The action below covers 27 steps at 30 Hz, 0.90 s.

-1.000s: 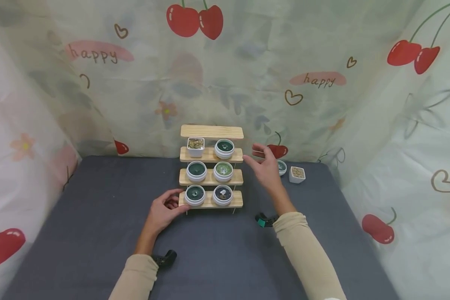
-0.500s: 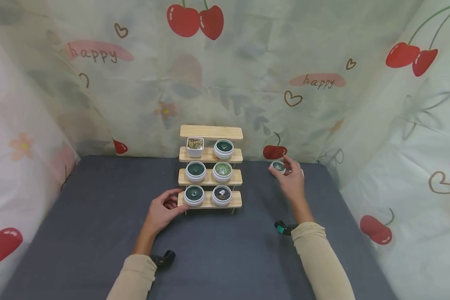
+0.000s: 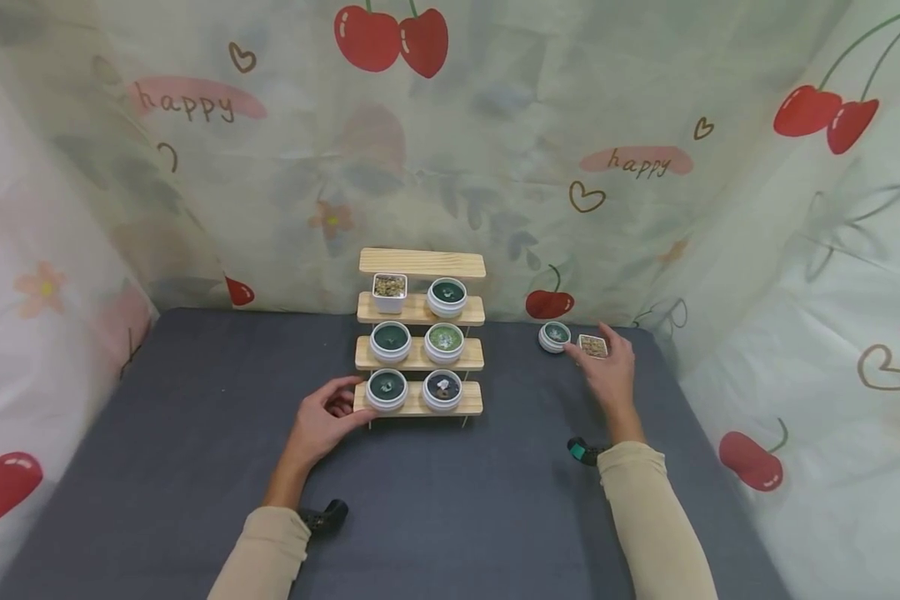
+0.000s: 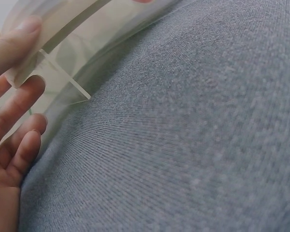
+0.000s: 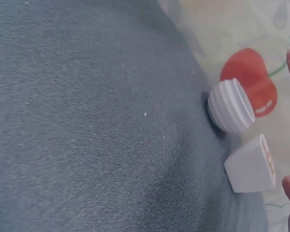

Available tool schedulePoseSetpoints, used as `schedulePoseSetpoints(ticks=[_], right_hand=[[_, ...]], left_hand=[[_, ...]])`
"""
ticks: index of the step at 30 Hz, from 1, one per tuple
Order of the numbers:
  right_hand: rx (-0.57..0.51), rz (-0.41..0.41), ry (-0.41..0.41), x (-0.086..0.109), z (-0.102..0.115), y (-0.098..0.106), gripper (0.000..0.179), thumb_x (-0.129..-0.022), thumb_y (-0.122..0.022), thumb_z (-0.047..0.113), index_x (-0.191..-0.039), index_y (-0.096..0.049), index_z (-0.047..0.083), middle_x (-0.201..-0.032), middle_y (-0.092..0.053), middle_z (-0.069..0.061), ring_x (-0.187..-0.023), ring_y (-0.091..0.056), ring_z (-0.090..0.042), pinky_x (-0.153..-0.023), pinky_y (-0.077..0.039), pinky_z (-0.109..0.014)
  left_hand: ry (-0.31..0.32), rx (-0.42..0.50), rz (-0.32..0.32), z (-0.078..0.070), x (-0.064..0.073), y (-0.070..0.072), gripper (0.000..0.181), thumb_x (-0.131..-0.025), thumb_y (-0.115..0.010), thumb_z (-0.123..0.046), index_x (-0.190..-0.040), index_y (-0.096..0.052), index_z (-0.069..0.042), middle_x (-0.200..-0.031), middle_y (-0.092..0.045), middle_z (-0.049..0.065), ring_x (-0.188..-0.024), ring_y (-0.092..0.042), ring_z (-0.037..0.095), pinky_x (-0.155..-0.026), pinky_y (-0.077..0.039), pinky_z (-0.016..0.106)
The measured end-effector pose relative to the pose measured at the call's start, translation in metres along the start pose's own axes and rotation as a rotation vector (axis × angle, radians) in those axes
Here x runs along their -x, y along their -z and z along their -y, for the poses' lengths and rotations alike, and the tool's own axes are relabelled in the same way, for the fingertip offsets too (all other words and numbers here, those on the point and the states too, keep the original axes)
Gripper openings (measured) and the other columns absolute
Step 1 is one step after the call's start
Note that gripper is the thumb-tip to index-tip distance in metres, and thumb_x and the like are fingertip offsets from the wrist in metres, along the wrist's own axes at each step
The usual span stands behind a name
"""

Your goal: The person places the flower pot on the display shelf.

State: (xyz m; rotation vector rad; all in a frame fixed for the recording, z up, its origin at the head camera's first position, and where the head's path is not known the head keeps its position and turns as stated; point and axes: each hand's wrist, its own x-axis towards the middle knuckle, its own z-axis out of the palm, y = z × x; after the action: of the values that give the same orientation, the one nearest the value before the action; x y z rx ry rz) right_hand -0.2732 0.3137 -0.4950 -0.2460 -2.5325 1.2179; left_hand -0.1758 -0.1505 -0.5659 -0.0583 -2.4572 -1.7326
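Observation:
At the front left corner of a tiered wooden stand, my left hand pinches the lowest board. The left wrist view shows the thumb over that board's end and a fingertip under it. My right hand reaches around a small square white pot with grainy brown filling, thumb on one side and fingers on the other. In the right wrist view the fingers are spread, apart from the pot's wall. Beside it stands a round ribbed white pot with a dark green top.
The stand's three lower boards each bear two pots, among them a square grainy one, a light green one and a dark one with a white bit. A patterned curtain rises behind the grey cloth-covered table.
My right hand has moved right from beside the stand, passing over the round pot at the back right, to the square pot. The left hand has kept its place on the stand.

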Motion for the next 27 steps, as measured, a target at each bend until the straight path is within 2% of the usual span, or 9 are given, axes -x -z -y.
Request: schedulePoseSetpoints(ticks=[4, 12, 20, 27], right_hand=[[0.007, -0.016, -0.028, -0.006, -0.007, -0.002, 0.086, -0.085, -0.083, 0.039, -0.154, -0.042, 0.008, -0.157, -0.035, -0.026, -0.147, -0.03, -0.043, -0.12, -0.026, -0.058], [-0.054, -0.041, -0.133, -0.011, -0.026, -0.007, 0.102, -0.082, -0.085, 0.037, -0.16, -0.027, 0.006, -0.159, -0.031, -0.024, -0.15, -0.033, -0.039, -0.122, -0.031, -0.05], [0.006, -0.018, -0.136, -0.009, -0.042, -0.015, 0.098, -0.085, -0.083, 0.035, -0.157, -0.028, 0.0, -0.152, -0.035, -0.03, -0.143, -0.034, -0.042, -0.122, -0.027, -0.052], [-0.035, -0.025, -0.142, -0.006, -0.045, -0.022, 0.085, -0.09, -0.078, 0.029, -0.155, -0.031, -0.001, -0.146, -0.041, -0.028, -0.132, -0.044, -0.04, -0.114, -0.035, -0.052]], left_hand=[[-0.003, -0.006, 0.008, 0.0, 0.001, 0.001, 0.06, -0.075, -0.092, -0.029, -0.128, -0.067, -0.018, -0.096, -0.07, 0.008, -0.077, -0.061, 0.011, -0.069, -0.05, 0.02], [0.012, -0.011, 0.018, 0.0, 0.001, 0.0, 0.059, -0.074, -0.093, -0.031, -0.127, -0.068, -0.02, -0.096, -0.07, 0.007, -0.078, -0.061, 0.011, -0.07, -0.05, 0.021], [-0.003, 0.028, 0.011, 0.001, 0.0, 0.0, 0.061, -0.074, -0.093, -0.027, -0.128, -0.068, -0.016, -0.095, -0.071, 0.011, -0.076, -0.06, 0.008, -0.069, -0.049, 0.02], [-0.003, 0.024, 0.008, 0.002, -0.001, 0.001, 0.06, -0.073, -0.094, -0.028, -0.126, -0.068, -0.018, -0.093, -0.071, 0.007, -0.075, -0.061, 0.009, -0.068, -0.05, 0.02]])
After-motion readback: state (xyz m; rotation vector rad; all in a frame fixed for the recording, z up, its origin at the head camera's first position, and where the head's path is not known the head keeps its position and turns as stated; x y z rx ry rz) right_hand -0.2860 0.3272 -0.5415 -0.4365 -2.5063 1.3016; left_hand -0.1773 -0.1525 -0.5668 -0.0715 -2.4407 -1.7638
